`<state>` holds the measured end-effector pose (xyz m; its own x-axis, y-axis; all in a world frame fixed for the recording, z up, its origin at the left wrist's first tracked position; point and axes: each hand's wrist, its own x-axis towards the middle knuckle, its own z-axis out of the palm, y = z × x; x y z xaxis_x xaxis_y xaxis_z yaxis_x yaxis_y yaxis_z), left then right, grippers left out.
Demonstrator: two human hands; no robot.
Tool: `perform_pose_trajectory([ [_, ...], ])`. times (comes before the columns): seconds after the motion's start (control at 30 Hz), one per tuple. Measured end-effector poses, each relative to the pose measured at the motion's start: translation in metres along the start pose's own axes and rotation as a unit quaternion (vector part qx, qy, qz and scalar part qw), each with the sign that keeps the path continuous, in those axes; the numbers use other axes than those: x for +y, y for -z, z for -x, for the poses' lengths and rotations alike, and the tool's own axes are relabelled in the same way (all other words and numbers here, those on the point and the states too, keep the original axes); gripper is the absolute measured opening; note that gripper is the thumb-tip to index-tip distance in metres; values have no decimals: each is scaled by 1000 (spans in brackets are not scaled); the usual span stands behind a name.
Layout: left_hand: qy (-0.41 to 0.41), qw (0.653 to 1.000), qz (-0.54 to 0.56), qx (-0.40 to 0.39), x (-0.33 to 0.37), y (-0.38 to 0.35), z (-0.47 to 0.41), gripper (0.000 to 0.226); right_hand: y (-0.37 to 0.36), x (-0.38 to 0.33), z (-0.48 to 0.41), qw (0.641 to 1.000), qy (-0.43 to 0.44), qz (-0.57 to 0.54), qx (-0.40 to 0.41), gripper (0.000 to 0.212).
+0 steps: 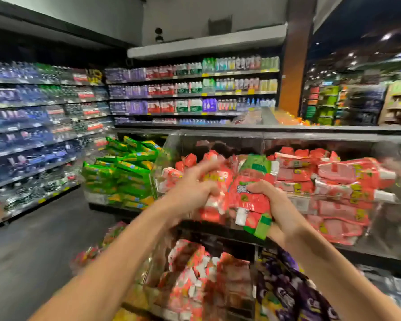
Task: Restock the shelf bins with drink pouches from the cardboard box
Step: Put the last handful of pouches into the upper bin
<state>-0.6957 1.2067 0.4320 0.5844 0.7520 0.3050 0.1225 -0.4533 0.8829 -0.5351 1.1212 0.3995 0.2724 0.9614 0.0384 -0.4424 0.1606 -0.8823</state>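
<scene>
A bunch of red strawberry drink pouches (245, 195) with white caps is held up in front of a clear shelf bin (347, 200). My right hand (267, 195) grips the bunch from the right. On the left side of the bunch is my left hand (192, 186), blurred, with its fingers spread against the pouches. The bin behind holds several more red pouches (333, 174). No cardboard box is in view.
A bin of green pouches (123, 172) stands to the left. Below are a lower bin of red pouches (195, 281) and purple pouches (292, 293). Shelves of bottled drinks (190, 89) line the back and left walls. Grey aisle floor (44, 239) lies to the left.
</scene>
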Motion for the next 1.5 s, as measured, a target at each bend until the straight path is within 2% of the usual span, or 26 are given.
perform_pose_trajectory([
  [0.07,-28,995,-60,70,-5,38,-32,88,-12,-4,-10,1000,23,-8,15,58],
  [0.1,-37,990,-90,103,-5,52,-49,93,-14,-6,-14,999,30,-17,21,52],
  [0.17,-61,976,-163,131,-8,71,-83,72,-12,-9,-16,998,42,-20,35,50],
  [0.2,-73,967,-215,116,-14,77,-98,57,-11,-9,-15,998,45,-8,44,52],
  [0.27,-85,950,-299,30,-26,78,-120,40,-6,-7,-12,996,47,18,76,59],
  [0.33,-81,926,-363,-66,-39,68,-133,38,-3,-8,-8,993,55,26,106,56],
  [0.4,-80,907,-395,-119,-46,57,-142,38,-2,-10,-4,990,58,37,120,56],
  [0.57,-65,904,-392,-160,-52,46,-159,38,-6,-14,9,988,70,55,127,73],
  [0.7,-75,868,-453,-188,-65,34,-156,41,-10,-14,15,987,63,75,129,74],
  [0.83,-77,849,-488,-188,-60,30,-147,50,-13,-14,21,987,56,85,123,69],
  [0.87,-100,860,-474,-161,-52,29,-142,50,-11,-15,22,987,56,91,119,61],
  [0.9,-132,888,-422,-128,-42,26,-134,48,-9,-15,25,987,58,100,114,49],
  [0.97,-177,955,-222,-86,-10,14,-105,39,-5,-16,30,985,70,120,106,26],
  [1.0,-172,972,-128,-97,10,4,-87,39,-3,-16,32,983,78,127,106,22],
  [1.03,-160,977,-72,-124,26,-5,-71,42,-1,-16,35,982,85,135,105,23],
  [1.07,-157,973,-62,-158,40,-15,-57,49,1,-15,36,980,95,140,110,28],
  [1.13,-180,957,-114,-199,52,-36,-36,59,6,-14,42,972,113,160,127,34],
  [1.23,-209,946,-180,-173,53,-70,-27,51,22,-18,62,956,130,210,156,32],
  [1.33,-220,940,-178,-191,53,-109,-25,44,51,-26,91,946,136,245,164,32],
  [1.4,-209,941,-144,-222,57,-138,-25,39,76,-35,111,941,125,258,178,34],
  [1.5,-157,951,-31,-263,69,-186,-19,26,114,-54,140,949,112,231,182,36],
])
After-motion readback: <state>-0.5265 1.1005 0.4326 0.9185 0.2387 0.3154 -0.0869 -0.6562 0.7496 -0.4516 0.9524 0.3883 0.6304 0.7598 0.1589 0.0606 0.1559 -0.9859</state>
